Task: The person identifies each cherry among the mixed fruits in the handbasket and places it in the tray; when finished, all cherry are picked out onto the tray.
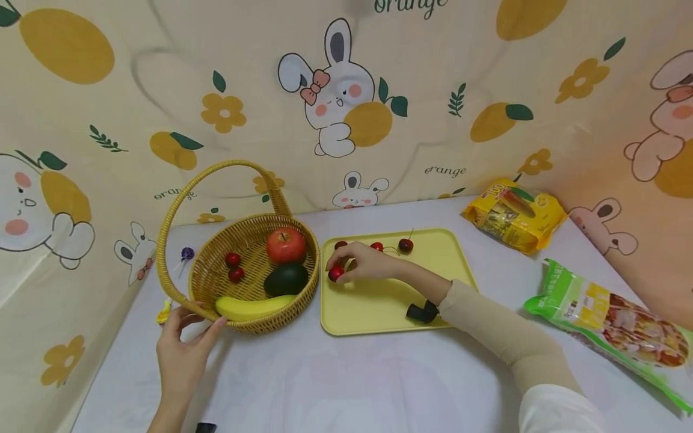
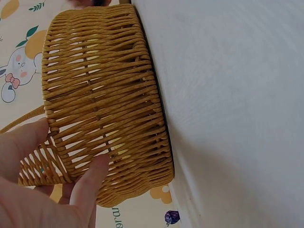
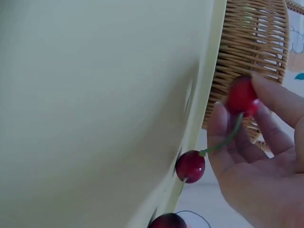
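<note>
A wicker basket (image 1: 254,222) holds a red apple (image 1: 286,245), a dark green avocado (image 1: 286,280), a yellow banana (image 1: 254,308) and two cherries (image 1: 234,267). My left hand (image 1: 184,343) grips its near-left rim at the foot of the handle, thumb and fingers around the weave in the left wrist view. Over the left part of a yellow tray (image 1: 379,310), my right hand (image 1: 364,261) pinches a red cherry (image 3: 242,96) between thumb and fingers. Its green stem hangs toward another cherry (image 3: 191,166) on the tray. More cherries (image 1: 405,245) lie along the tray's far side.
Right of the tray are a yellow snack package (image 1: 517,215) and a green-and-white food bag (image 1: 622,325). A purple-wrapped lollipop (image 1: 187,253) and a small yellow item (image 1: 163,313) lie left of the basket. A black cylindrical piece (image 1: 421,313) shows by the right forearm. Printed cloth hangs behind.
</note>
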{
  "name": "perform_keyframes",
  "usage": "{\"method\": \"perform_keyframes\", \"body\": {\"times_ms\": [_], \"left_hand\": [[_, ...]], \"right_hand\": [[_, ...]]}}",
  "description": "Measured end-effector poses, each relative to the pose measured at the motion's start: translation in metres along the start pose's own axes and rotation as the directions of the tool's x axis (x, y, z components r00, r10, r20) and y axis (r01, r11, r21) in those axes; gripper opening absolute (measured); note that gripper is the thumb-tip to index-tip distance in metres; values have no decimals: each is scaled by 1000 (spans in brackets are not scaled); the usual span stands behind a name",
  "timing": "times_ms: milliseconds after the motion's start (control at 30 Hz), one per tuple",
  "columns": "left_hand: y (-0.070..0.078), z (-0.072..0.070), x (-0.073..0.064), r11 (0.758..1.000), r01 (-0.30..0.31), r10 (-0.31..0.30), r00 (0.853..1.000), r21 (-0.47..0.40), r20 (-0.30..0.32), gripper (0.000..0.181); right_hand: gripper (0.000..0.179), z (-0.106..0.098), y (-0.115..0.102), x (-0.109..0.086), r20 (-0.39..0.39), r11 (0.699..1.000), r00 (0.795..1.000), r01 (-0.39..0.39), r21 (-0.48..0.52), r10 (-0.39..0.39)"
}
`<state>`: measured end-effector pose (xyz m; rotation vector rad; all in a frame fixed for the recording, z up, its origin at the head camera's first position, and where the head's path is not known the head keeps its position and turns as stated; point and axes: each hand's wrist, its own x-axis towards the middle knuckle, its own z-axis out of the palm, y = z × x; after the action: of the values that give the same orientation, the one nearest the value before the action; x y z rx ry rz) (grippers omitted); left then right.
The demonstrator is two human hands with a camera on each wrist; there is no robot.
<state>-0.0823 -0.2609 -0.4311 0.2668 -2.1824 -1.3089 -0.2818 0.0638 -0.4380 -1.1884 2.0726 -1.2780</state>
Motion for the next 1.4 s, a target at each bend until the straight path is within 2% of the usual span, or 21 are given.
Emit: {"method": "perform_keyframes", "body": {"times_ms": [267, 633, 733, 833, 967, 1100, 1267, 1400], "left_hand": [[-3, 1, 0, 1000, 10, -10, 1000, 5, 14, 45], [-2, 2, -1, 999, 34, -34, 999, -22, 24, 45], [-2, 3, -1, 999, 34, -34, 999, -17, 24, 44], [-2, 3, -2, 999, 36, -36, 999, -5, 22, 43], [-3, 2, -3, 999, 43, -43, 999, 11, 18, 43], [-2, 1, -3, 999, 37, -37, 999, 12, 17, 44], [-2, 1, -2, 1000, 31, -31, 999, 6, 15, 44], [-3, 2, -2, 1000, 0, 0, 1000, -19, 8, 44]], "right_hand": [[23, 7, 4, 3, 61, 995, 997, -47, -83, 52], [23, 11, 0, -1, 87, 991, 995, -48, -126, 59], [25, 8, -9, -1, 103, 980, 993, -33, -196, 54], [22, -1, -29, 6, 96, 962, 995, -9, -272, 36], [8, -14, -66, 32, 43, 955, 998, 46, -294, -35], [9, -13, -96, 77, 52, 961, 994, 105, -258, -94], [33, 11, -116, 141, 186, 976, 981, 91, -199, -53], [49, 34, -120, 178, 275, 981, 961, 34, -189, 19]]}}
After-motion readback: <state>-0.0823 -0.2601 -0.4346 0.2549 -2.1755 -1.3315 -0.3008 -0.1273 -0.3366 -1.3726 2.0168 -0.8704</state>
